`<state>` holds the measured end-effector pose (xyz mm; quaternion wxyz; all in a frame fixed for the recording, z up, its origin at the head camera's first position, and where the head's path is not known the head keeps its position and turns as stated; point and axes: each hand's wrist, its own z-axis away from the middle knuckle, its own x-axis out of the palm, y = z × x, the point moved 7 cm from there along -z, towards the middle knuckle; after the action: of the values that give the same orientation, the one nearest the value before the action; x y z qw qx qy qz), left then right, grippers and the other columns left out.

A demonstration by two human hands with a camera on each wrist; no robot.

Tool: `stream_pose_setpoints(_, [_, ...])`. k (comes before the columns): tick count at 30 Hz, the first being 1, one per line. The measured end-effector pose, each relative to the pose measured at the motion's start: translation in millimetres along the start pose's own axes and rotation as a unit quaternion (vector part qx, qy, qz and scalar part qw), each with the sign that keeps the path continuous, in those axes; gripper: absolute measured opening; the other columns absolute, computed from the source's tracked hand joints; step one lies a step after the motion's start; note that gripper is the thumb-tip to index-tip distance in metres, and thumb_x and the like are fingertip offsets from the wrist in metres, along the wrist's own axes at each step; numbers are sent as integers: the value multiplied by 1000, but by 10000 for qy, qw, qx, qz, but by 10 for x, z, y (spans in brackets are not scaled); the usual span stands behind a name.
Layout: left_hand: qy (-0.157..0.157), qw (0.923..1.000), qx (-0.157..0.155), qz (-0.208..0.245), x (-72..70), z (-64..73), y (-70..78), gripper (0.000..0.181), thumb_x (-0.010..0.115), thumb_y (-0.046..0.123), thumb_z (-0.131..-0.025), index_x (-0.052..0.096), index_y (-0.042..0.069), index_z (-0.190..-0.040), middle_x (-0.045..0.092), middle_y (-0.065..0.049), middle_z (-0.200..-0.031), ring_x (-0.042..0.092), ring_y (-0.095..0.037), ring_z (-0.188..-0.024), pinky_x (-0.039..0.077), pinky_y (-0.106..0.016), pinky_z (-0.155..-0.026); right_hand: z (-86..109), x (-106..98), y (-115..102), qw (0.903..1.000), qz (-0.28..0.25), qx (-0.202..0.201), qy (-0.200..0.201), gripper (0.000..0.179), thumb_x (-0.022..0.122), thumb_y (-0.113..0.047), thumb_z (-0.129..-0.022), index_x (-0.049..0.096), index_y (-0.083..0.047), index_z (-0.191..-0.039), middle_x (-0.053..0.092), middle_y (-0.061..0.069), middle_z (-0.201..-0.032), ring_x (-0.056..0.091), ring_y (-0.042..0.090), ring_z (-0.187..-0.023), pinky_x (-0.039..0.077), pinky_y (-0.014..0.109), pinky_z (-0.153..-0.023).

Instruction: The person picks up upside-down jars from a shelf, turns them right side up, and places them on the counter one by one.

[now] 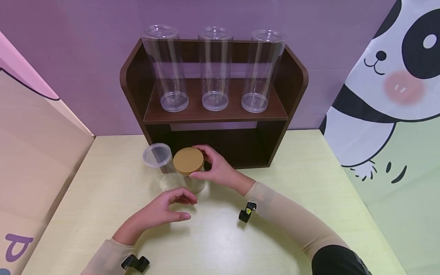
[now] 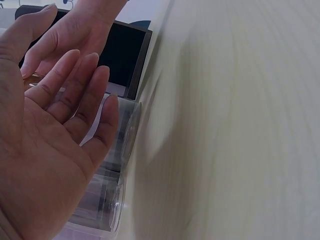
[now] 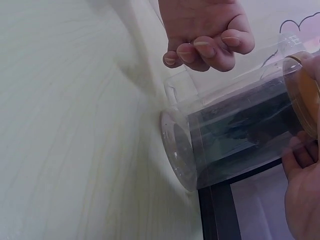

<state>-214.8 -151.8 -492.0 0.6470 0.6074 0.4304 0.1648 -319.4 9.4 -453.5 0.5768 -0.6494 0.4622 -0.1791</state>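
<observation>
Thumb on the near side and fingers round the far side, the right hand (image 1: 220, 167) grips the tan lid (image 1: 188, 160) at its edge. From where I stand, that lid sits on the top of a clear jar (image 1: 197, 185), which is upright on the pale table (image 1: 223, 236), just in front of a dark brown shelf (image 1: 192, 118). The left hand (image 1: 163, 210) holds nothing; its fingers are loosely bent, the thumb stands well away from them, and the palm faces inward. I can see it hanging in the air near the foot of the jar, on the side away from the shelf, and the right wrist view shows a gap between the two. Just left of the lidded jar stands a second jar (image 1: 164, 170), also clear and upright, with a pale rim. Up on the shelf's upper board there are three tall clear cylinders in a row: the left cylinder (image 1: 168, 68), the middle cylinder (image 1: 215, 65) and the right cylinder (image 1: 264, 68), each upright and apart from its neighbour. Both forearms wear beige sleeves, the right one (image 1: 288, 214) running into a black cuff (image 1: 338, 261) near the elbow, and a small black device (image 1: 246, 212) is fixed at each wrist. Behind it all is a purple wall (image 1: 86, 57), with a large cartoon panda (image 1: 388, 72) off to the right.
</observation>
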Motion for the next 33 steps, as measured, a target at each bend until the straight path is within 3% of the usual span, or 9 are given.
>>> stream_pose_setpoints(10, [-13, 10000, 33, 4, 2, -4, 21, 38, 84, 2, -96, 71, 9, -131, 73, -19, -126, 69, -41, -119, 55, -34, -111, 95, -104, -52, 9999, 159, -39, 26, 86, 91, -2, -90, 44, -5, -162, 54, 13, -158, 57, 30, -145, 44, 44, -126])
stream_pose_setpoints(15, [-34, 10000, -3, -25, 8, -2, 30, 38, 84, 3, -96, 71, 10, -130, 73, -19, -127, 70, -41, -119, 55, -35, -112, 258, -353, -103, 9974, 362, -556, 275, 74, 88, 2, -92, 49, 1, -155, 59, 22, -152, 57, 38, -142, 47, 46, -123])
stream_pose_setpoints(19, [-21, 10000, -50, -56, 5, 4, 30, 38, 84, 3, -96, 70, 11, -130, 73, -19, -127, 70, -40, -119, 55, -35, -111, 451, -645, -135, 9910, 838, -730, 750, 59, 87, -1, -94, 58, 1, -146, 65, 21, -141, 62, 36, -134, 54, 41, -114])
stream_pose_setpoints(26, [25, 10000, -28, -42, -2, -11, 31, 38, 84, 2, -96, 71, 11, -130, 73, -19, -126, 70, -41, -119, 55, -35, -111, 810, -1227, -225, 9716, 1308, -634, 1867, 31, 83, -2, -98, 69, 0, -127, 74, 14, -114, 69, 26, -105, 58, 27, -93])
stream_pose_setpoints(29, [24, 10000, 3, -36, -3, -19, 34, 38, 84, 2, -95, 71, 11, -130, 73, -19, -126, 70, -41, -118, 55, -35, -111, 976, -1469, -272, 9566, 1514, -626, 2409, 20, 81, 0, -100, 72, 1, -117, 74, 13, -103, 68, 20, -93, 56, 21, -83])
stream_pose_setpoints(33, [20, 10000, 23, -52, -2, -22, 33, 38, 85, 1, -95, 71, 12, -129, 74, -18, -126, 70, -40, -118, 56, -36, -111, 1174, -1739, -340, 9278, 1868, -648, 3165, 11, 80, 0, -100, 73, 1, -110, 74, 13, -96, 64, 12, -86, 55, 18, -79])
